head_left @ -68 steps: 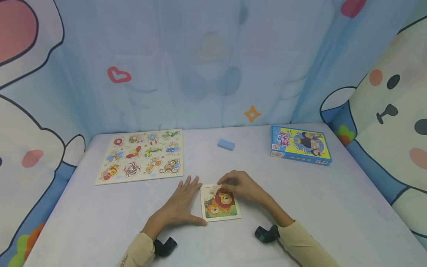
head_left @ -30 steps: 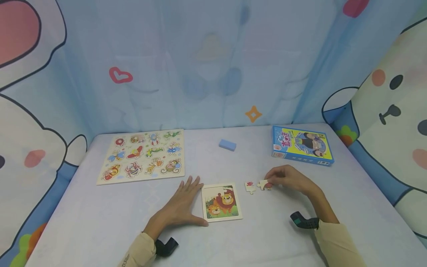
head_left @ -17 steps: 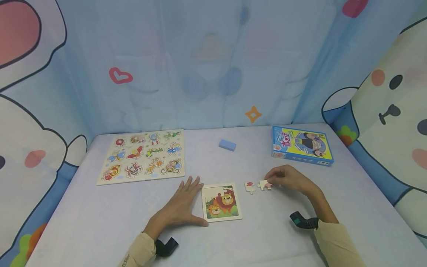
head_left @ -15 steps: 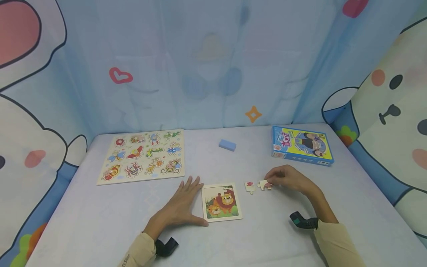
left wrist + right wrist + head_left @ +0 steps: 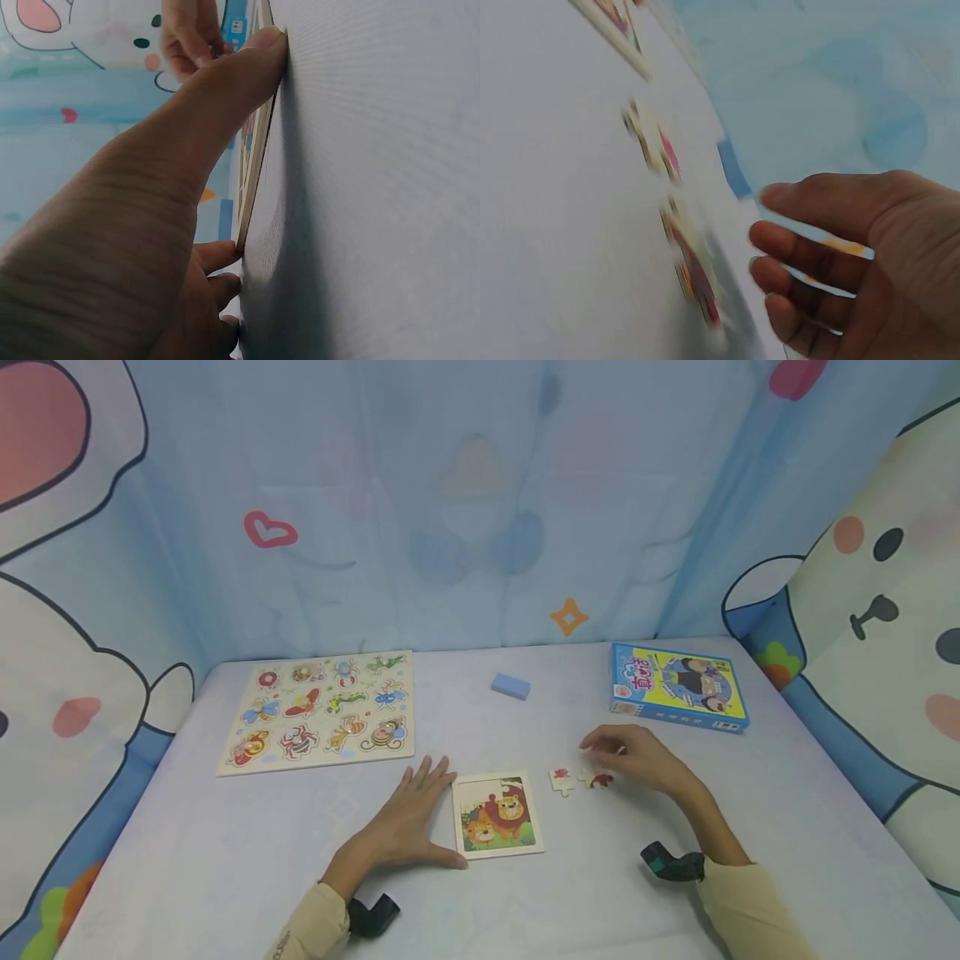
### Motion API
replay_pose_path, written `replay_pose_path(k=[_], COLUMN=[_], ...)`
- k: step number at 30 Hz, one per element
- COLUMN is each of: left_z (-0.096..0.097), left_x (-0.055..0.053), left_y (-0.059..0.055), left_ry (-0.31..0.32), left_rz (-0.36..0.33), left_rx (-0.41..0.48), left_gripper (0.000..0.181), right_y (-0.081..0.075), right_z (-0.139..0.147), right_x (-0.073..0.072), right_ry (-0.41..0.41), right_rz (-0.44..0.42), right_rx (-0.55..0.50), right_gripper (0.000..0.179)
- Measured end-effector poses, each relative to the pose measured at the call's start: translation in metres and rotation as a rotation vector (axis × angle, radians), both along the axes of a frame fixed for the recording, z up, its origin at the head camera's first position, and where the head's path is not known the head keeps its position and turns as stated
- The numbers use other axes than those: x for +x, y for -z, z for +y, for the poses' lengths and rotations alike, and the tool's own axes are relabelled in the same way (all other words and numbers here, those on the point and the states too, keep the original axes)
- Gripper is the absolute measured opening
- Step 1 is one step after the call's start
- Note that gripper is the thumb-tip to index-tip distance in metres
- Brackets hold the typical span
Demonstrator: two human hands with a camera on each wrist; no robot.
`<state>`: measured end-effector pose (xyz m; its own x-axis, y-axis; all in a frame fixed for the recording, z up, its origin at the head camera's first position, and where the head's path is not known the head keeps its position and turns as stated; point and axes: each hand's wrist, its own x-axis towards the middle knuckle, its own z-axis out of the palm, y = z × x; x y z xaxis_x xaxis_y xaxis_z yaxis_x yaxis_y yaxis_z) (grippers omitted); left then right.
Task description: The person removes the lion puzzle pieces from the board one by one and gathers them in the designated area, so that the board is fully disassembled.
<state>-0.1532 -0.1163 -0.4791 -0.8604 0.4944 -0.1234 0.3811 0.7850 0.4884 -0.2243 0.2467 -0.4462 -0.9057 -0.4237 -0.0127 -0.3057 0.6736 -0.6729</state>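
At nine o'clock of the lion puzzle (image 5: 498, 818), bracing it with left hand (image 5: 407, 828) outspread, likely for steadiness, and at two o'clock hovering near loose pieces (image 5: 561, 781) with right hand (image 5: 639, 760) relaxed, empty.

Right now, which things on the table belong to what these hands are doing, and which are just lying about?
Seemingly part of the job:
lion puzzle, left hand at its edge
two loose pieces, right hand close by

Apparently just lying about:
animal board
blue block
blue-and-yellow box
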Motion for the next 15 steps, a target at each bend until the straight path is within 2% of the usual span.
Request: replay_pose_path(k=[3,8,15], left_z=[0.0,-0.002,-0.004], left_x=[0.0,0.0,0.0], left_y=[-0.001,-0.004,-0.009], left_ry=[0.005,0.002,-0.013], left_rz=[-0.005,-0.027,-0.041], left_rx=[0.001,0.021,0.005], left_gripper=[0.12,0.119,0.118], right_y=[-0.003,0.009,0.023], right_z=[-0.029,-0.074,-0.1], right_x=[0.007,0.017,0.027], right_ry=[-0.049,-0.137,-0.155], right_rz=[0.06,0.135,0.167], right_rx=[-0.044,-0.109,-0.082], right_gripper=[0.016,0.016,0.01])
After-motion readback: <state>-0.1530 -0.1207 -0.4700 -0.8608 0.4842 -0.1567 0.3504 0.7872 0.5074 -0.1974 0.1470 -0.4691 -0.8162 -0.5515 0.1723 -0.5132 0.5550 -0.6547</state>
